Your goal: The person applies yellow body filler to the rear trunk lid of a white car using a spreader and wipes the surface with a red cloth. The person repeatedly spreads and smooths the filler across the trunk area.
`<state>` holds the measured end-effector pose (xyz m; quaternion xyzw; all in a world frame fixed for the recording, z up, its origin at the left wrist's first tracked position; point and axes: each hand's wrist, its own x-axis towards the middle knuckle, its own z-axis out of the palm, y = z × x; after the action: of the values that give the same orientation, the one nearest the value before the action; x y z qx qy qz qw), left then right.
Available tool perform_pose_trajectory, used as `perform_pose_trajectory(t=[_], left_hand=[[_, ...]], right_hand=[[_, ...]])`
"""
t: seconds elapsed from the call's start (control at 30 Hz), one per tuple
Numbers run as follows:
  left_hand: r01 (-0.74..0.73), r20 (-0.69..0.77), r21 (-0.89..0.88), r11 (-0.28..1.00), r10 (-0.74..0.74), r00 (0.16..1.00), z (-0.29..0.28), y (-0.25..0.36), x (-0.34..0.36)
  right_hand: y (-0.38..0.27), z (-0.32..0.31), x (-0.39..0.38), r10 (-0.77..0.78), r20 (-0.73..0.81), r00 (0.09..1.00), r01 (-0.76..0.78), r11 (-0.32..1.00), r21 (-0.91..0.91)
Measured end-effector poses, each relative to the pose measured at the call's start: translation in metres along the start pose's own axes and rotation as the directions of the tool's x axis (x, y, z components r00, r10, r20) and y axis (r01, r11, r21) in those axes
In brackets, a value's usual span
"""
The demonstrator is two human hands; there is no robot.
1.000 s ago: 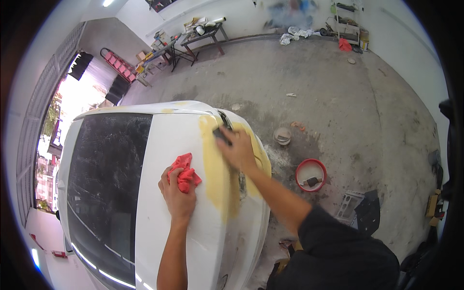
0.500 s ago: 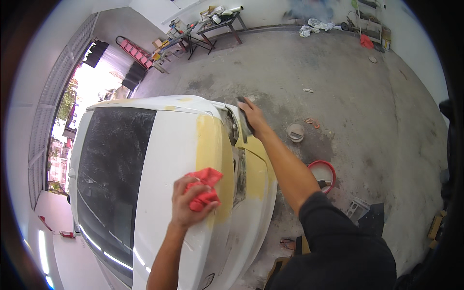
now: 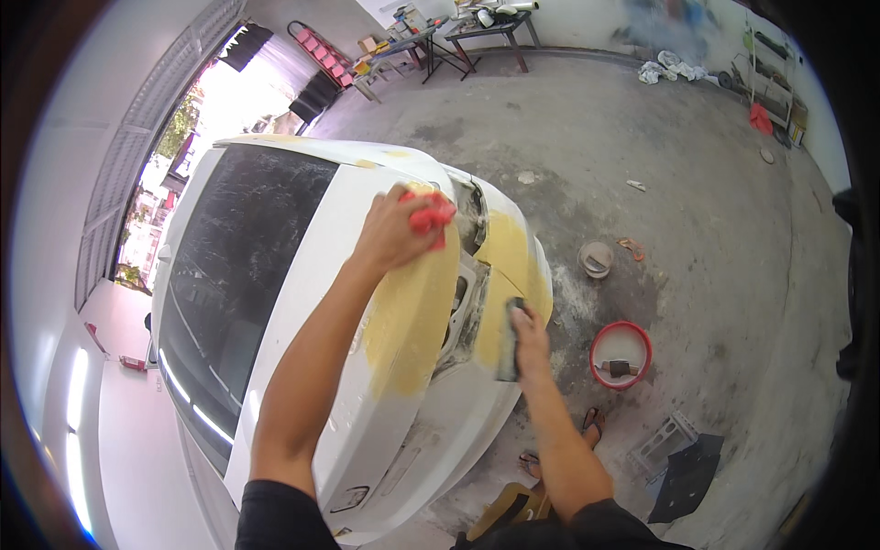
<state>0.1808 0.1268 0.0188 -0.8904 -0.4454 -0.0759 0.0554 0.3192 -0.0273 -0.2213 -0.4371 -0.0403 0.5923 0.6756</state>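
A white car (image 3: 302,275) with a dusty dark window stands under my hands, yellow filler patches (image 3: 403,339) spread over its end panel and bumper. My left hand (image 3: 392,229) is closed round a crumpled red cloth (image 3: 438,216), which lies against the far part of the yellow panel. On the bumper's yellow area, my right hand (image 3: 532,346) grips a long dark sanding block (image 3: 508,353) by its side. Between the two hands is an open lamp recess (image 3: 465,307) with rough, dirty edges.
A red-rimmed bucket (image 3: 649,353) of cloudy liquid stands on the concrete floor to the right. Beyond it sits a round dusty container (image 3: 596,259). Grey metal and dark sheet pieces (image 3: 687,477) lie near my feet. Cluttered tables (image 3: 495,32) and a red ladder (image 3: 319,53) stand far off.
My left hand has moved the red cloth farther along the panel. My right hand has brought the sanding block nearer along the bumper. The view has shifted, and more of the bucket shows.
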Motion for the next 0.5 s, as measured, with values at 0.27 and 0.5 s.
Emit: perform_pose_trajectory(t=[0.27,0.5], left_hand=[[-0.045,-0.043,-0.221,0.974,0.036,0.998,-0.084,0.019,-0.205],[0.086,-0.235,-0.265,0.960,-0.150,0.960,-0.069,0.004,-0.225]], right_hand=[[0.003,0.123,-0.042,-0.488,0.069,0.870,0.474,0.790,-0.390],[0.021,0.095,-0.118,-0.454,0.193,0.870,0.482,0.703,-0.523]])
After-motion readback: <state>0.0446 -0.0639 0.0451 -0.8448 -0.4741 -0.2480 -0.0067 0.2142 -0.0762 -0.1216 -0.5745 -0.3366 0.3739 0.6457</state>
